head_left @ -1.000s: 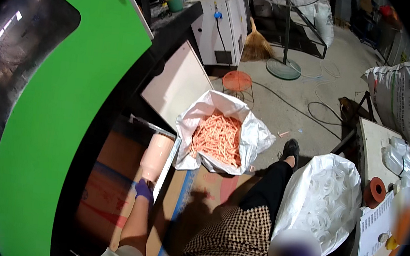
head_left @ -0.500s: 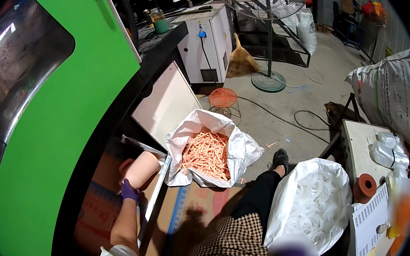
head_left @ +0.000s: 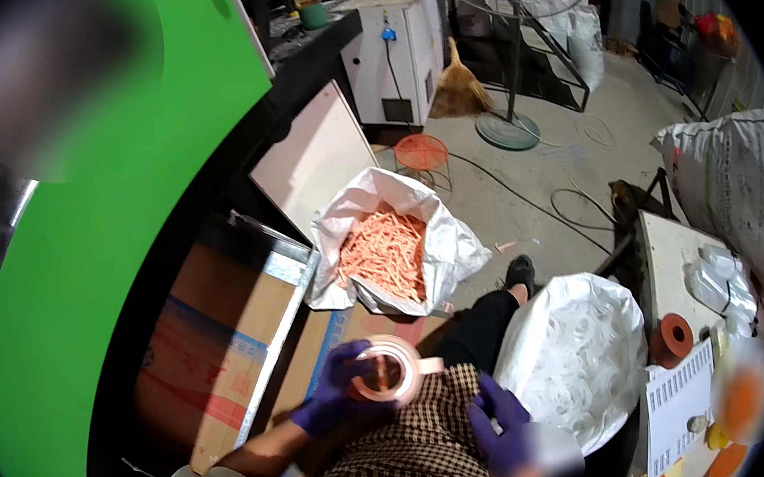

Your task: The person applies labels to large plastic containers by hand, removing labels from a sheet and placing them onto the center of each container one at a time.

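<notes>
My left hand [head_left: 335, 390], in a purple glove, grips a pink plastic mug [head_left: 409, 385] over my lap. The mug's round open end faces up and its handle points right. Inside it shows a pinkish strip, too small to make out. To its right, my right hand [head_left: 497, 424], also gloved in purple, has its fingers apart and holds nothing visible; a blur covers part of its wrist. Ahead of the mug stands a white woven sack [head_left: 459, 251] of pink plastic strips [head_left: 385, 253]. Next to my right hand is a white sack [head_left: 529, 335] full of translucent plastic rings [head_left: 583, 350].
A green machine [head_left: 118, 213] fills the left side, with a metal-edged opening [head_left: 287, 321] over cardboard [head_left: 206, 341]. At right, a table [head_left: 665, 257] carries a brown tape roll [head_left: 672, 340] and a paper sheet [head_left: 680, 410]. Beyond are an orange stool [head_left: 421, 152], a broom [head_left: 461, 90] and cables.
My left hand has brought the pink mug from the machine opening to over my lap, turning its open end up. My right hand has come inward from the lower right.
</notes>
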